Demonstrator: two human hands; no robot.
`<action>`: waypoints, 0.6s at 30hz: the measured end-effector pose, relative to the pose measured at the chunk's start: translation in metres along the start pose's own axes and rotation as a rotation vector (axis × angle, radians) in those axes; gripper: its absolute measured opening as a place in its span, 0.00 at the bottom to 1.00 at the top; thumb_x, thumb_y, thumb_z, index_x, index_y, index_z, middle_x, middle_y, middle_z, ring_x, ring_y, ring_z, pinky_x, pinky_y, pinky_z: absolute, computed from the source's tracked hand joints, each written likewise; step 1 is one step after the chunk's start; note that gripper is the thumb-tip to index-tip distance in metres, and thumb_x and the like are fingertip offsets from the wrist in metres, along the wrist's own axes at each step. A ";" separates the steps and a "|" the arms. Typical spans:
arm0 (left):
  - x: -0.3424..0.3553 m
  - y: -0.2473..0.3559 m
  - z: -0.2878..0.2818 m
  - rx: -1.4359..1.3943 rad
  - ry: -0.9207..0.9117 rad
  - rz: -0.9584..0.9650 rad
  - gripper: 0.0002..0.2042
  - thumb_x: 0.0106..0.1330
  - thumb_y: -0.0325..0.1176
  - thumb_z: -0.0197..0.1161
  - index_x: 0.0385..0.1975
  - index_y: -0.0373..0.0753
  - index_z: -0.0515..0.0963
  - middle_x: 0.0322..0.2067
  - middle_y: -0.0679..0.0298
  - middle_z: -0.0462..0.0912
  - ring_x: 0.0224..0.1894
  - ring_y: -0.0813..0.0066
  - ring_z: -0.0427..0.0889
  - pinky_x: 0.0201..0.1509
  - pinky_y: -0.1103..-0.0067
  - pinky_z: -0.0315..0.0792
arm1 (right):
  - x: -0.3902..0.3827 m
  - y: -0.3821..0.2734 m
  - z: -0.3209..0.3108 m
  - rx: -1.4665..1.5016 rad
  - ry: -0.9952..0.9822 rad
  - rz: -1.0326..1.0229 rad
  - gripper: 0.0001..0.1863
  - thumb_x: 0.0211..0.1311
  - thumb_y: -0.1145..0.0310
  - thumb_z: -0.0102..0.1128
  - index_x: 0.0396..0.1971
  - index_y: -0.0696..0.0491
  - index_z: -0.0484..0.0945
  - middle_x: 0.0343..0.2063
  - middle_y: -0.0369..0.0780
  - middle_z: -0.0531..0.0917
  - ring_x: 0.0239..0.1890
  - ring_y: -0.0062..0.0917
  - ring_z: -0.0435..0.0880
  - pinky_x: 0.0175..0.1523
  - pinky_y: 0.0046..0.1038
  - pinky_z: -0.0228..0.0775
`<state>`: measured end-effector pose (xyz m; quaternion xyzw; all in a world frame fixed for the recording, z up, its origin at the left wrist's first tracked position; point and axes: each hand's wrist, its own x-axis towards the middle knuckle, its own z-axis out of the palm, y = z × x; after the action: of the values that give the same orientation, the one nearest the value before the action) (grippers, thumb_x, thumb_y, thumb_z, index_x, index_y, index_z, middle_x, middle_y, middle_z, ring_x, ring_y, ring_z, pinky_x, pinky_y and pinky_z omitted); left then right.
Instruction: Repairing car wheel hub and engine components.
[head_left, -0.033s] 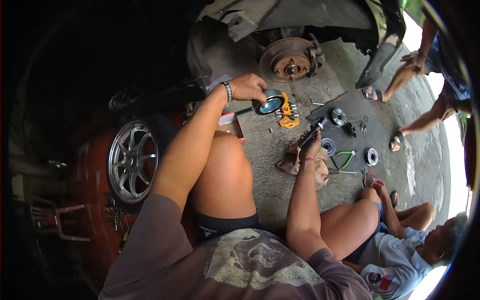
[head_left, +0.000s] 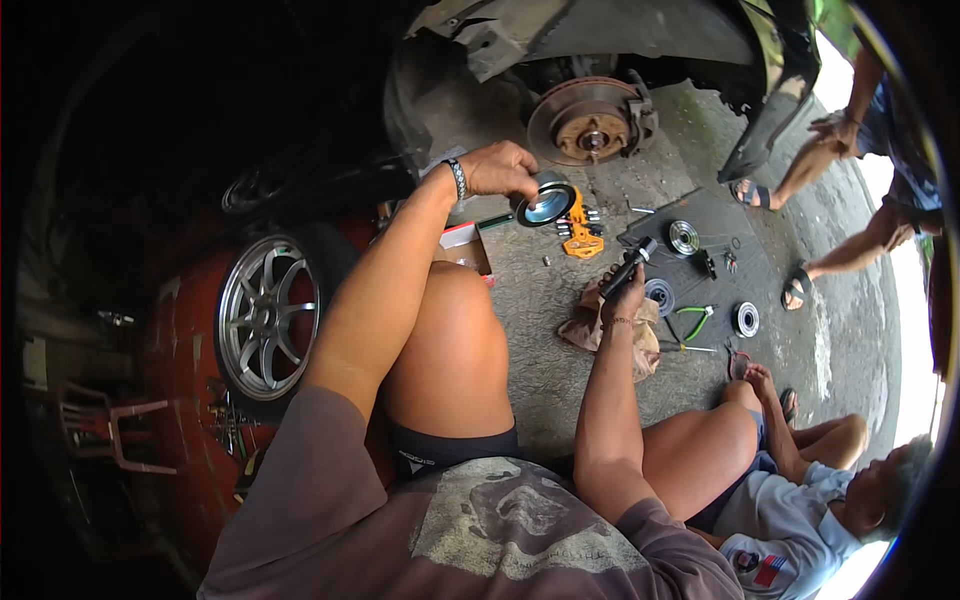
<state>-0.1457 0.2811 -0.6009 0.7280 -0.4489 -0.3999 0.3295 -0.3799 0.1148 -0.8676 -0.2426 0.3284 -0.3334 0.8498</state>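
Observation:
Pinched between the fingers and thumb of my left hand (head_left: 498, 170) is a round metal part (head_left: 549, 206) with a dark rim and shiny hollow inside, perhaps a pulley. It is held above the ground beside an orange holder (head_left: 581, 238) with several small sockets or bits. Lower and to the right, my right hand (head_left: 624, 294) is wrapped round a black cylindrical tool (head_left: 634, 260) with a thicker head; its exact kind is unclear. Under that hand lies a crumpled brown cloth or paper (head_left: 588, 328). Next to it are a grey-blue pulley (head_left: 659, 292) and green-handled pliers (head_left: 694, 322).
A brake disc (head_left: 580, 122) stands exposed at the top. Another pulley (head_left: 683, 238) lies on a dark mat (head_left: 735, 222), with a ring-shaped part (head_left: 746, 319) nearby. An open box (head_left: 468, 250) and wheel (head_left: 268, 318) are left. One person (head_left: 800, 500) sits right; another (head_left: 835, 130) is beyond.
The scene has shifted slightly in the view. Both hands keep their holds, and the round part is tilted a little differently.

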 end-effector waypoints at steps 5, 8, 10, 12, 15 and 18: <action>-0.044 -0.020 -0.013 -0.549 0.097 0.079 0.18 0.60 0.31 0.60 0.47 0.26 0.73 0.39 0.60 0.83 0.41 0.78 0.81 0.48 0.79 0.75 | -0.006 0.011 0.017 -0.041 -0.030 0.085 0.25 0.71 0.45 0.42 0.49 0.50 0.74 0.24 0.38 0.76 0.20 0.25 0.73 0.25 0.28 0.67; -0.066 -0.047 0.001 -0.839 0.195 0.162 0.15 0.62 0.29 0.57 0.46 0.27 0.74 0.39 0.59 0.83 0.42 0.75 0.82 0.51 0.77 0.75 | -0.006 0.013 0.021 -0.099 -0.051 0.100 0.26 0.69 0.43 0.44 0.54 0.48 0.72 0.24 0.36 0.75 0.20 0.23 0.73 0.23 0.26 0.67; -0.082 -0.064 0.015 -0.939 0.280 0.206 0.15 0.62 0.26 0.55 0.47 0.26 0.74 0.41 0.56 0.82 0.45 0.70 0.82 0.54 0.74 0.75 | -0.014 0.016 0.024 -0.180 -0.036 0.153 0.26 0.69 0.44 0.46 0.54 0.48 0.73 0.24 0.35 0.75 0.20 0.21 0.73 0.22 0.24 0.66; -0.108 -0.069 0.026 -0.945 0.409 0.241 0.16 0.61 0.26 0.59 0.48 0.27 0.73 0.40 0.57 0.82 0.44 0.73 0.82 0.53 0.76 0.75 | -0.024 0.015 0.029 -0.264 -0.023 0.207 0.25 0.69 0.45 0.47 0.54 0.48 0.73 0.24 0.34 0.75 0.19 0.19 0.73 0.22 0.22 0.65; -0.158 -0.083 0.030 -0.872 0.588 0.277 0.21 0.58 0.24 0.61 0.51 0.25 0.70 0.41 0.57 0.83 0.44 0.72 0.82 0.54 0.77 0.75 | -0.039 0.023 0.044 -0.708 -0.347 0.428 0.19 0.66 0.58 0.53 0.51 0.51 0.74 0.23 0.32 0.75 0.19 0.17 0.73 0.21 0.19 0.62; -0.206 -0.095 0.028 -0.714 0.669 0.257 0.23 0.56 0.24 0.63 0.53 0.25 0.69 0.41 0.57 0.83 0.44 0.72 0.82 0.54 0.77 0.74 | -0.050 0.036 0.051 -1.058 -0.620 0.531 0.25 0.58 0.69 0.61 0.56 0.57 0.72 0.29 0.36 0.82 0.25 0.22 0.79 0.31 0.24 0.72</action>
<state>-0.1898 0.5026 -0.6348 0.5969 -0.2401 -0.2296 0.7303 -0.3568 0.1847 -0.8361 -0.6223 0.2369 0.1783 0.7245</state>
